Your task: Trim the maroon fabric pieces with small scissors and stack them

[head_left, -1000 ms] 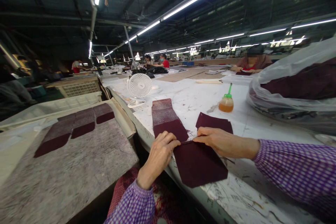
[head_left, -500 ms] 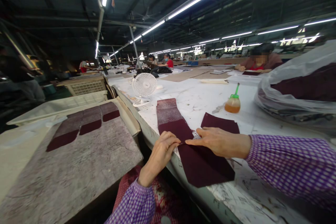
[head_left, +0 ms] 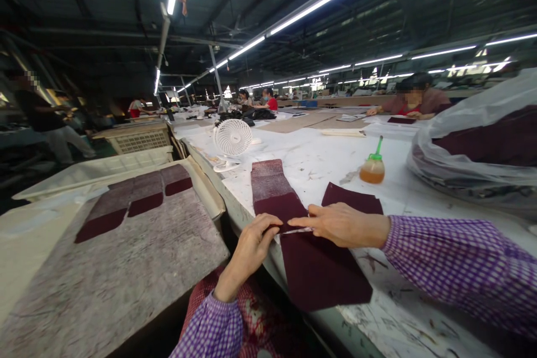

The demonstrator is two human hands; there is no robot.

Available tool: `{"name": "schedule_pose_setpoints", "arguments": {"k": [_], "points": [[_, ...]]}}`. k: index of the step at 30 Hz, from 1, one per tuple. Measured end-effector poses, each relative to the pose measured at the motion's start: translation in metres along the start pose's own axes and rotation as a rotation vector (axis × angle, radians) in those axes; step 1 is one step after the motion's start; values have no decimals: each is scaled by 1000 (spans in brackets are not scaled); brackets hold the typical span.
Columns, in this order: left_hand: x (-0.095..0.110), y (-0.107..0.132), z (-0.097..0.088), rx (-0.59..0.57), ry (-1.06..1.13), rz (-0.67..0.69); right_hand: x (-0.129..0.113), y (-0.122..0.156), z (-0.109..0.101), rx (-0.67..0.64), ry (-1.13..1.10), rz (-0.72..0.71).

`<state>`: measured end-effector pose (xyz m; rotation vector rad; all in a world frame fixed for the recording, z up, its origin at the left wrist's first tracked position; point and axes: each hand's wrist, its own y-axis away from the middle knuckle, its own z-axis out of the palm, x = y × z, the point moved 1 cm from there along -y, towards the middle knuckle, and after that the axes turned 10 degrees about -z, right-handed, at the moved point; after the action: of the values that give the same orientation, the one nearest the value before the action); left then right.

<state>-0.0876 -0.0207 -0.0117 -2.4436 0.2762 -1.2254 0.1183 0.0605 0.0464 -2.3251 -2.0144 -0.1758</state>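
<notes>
My left hand (head_left: 248,250) pinches the near edge of a maroon fabric piece (head_left: 280,207) between thumb and fingertips, at the table's front edge. This piece lies with a stack of overlapping pieces whose greyish, speckled strips (head_left: 271,176) show behind it. From the right, my right hand (head_left: 342,224) lays its outstretched index fingertip on that same edge, its other fingers partly hidden. Just below the fingers a separate maroon piece (head_left: 323,271) with cut corners overhangs the table's edge. Another maroon piece (head_left: 350,198) lies partly behind my right hand.
Left of me, a board (head_left: 159,251) carries several two-toned pieces (head_left: 103,226). A white fan (head_left: 232,138), a green-tipped bottle of amber liquid (head_left: 372,169) and a plastic bag of maroon fabric (head_left: 482,140) stand on the white table (head_left: 302,148). A co-worker (head_left: 419,98) sits opposite.
Both hands have shifted slightly left along the pinched edge. A light gap now shows between that edge and the nearer maroon piece, which has moved a little toward me.
</notes>
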Motion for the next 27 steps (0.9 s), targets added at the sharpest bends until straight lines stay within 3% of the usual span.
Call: {"name": "schedule_pose_setpoints", "arguments": {"k": [3,11,15,18,21,24,27], "points": [[2,0,-2,-22,-14,17,5,6,4,64,-182,120],[-2,16,-5,-72,-162,164,7,8,6,90,-332,158],[-8,19,-9,20,-29,18,10,8,8,95,-362,229],[-8,11,-9,53,-45,-38,8,6,9,69,-402,187],[-1,-3,-5,44,-197,-3,7,6,5,96,-381,71],[12,-17,3,30,-358,68,21,15,-2,99,-417,19],[23,-26,13,-12,-475,112,56,32,-8,94,-435,123]]}}
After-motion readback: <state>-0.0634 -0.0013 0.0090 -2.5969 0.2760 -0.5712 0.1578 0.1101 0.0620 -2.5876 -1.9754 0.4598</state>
